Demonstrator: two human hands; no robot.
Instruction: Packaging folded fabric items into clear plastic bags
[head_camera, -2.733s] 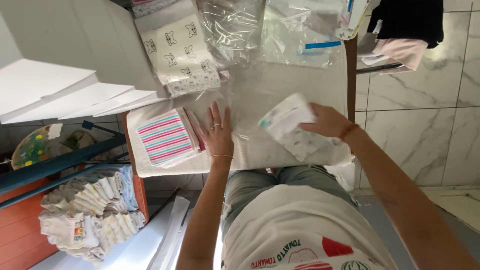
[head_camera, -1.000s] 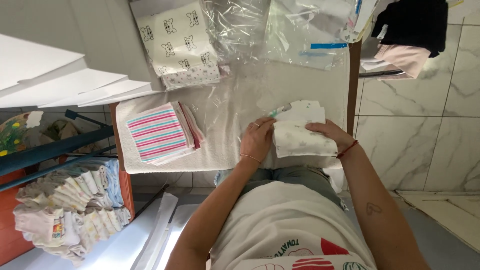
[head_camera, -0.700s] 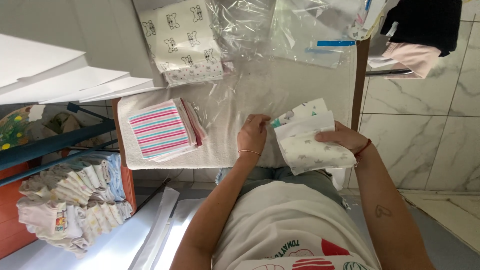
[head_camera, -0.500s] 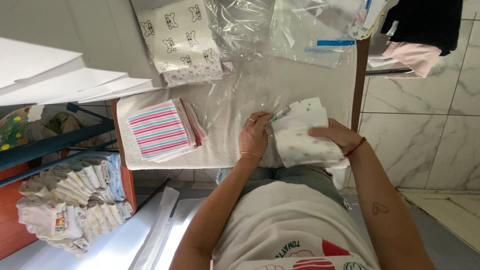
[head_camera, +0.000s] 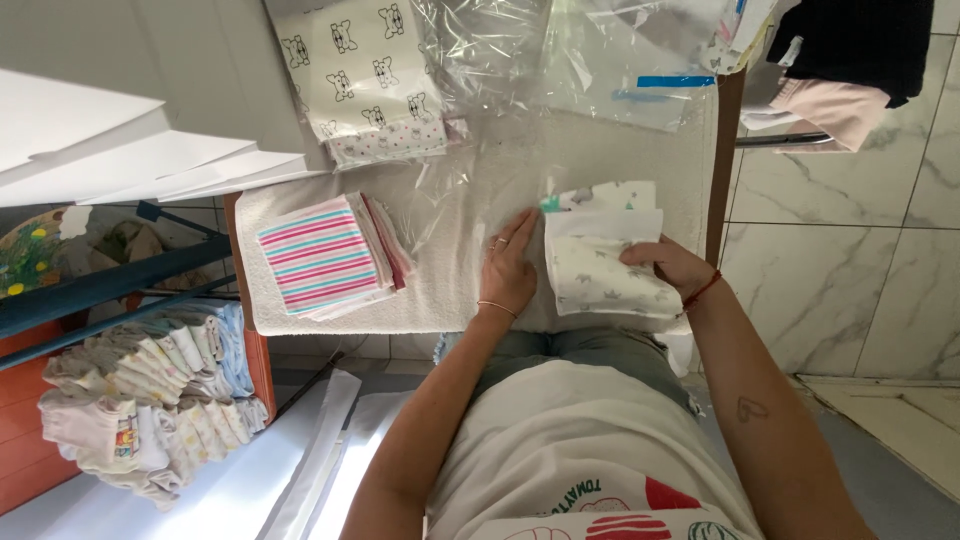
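Note:
A folded stack of white baby cloths with small grey prints (head_camera: 603, 262) lies on the towel-covered table (head_camera: 450, 290), partly inside a clear plastic bag (head_camera: 470, 190). My right hand (head_camera: 668, 268) grips the stack from its right side. Flat on the table lies my left hand (head_camera: 510, 268), fingers together, pressing the bag beside the stack's left edge. A ring and a thin bracelet show on that hand.
A striped folded cloth pile (head_camera: 325, 255) sits left on the table. Bear-print cloth (head_camera: 365, 80) and more clear bags (head_camera: 620, 60) lie farther up. White sheets (head_camera: 110, 150) lean at left. A heap of baby clothes (head_camera: 140, 390) rests on a lower shelf. Tiled floor on the right.
The stack was lifted in my right hand earlier; now it is lowered to the table by the bag, and my left hand has moved from the striped pile over beside it.

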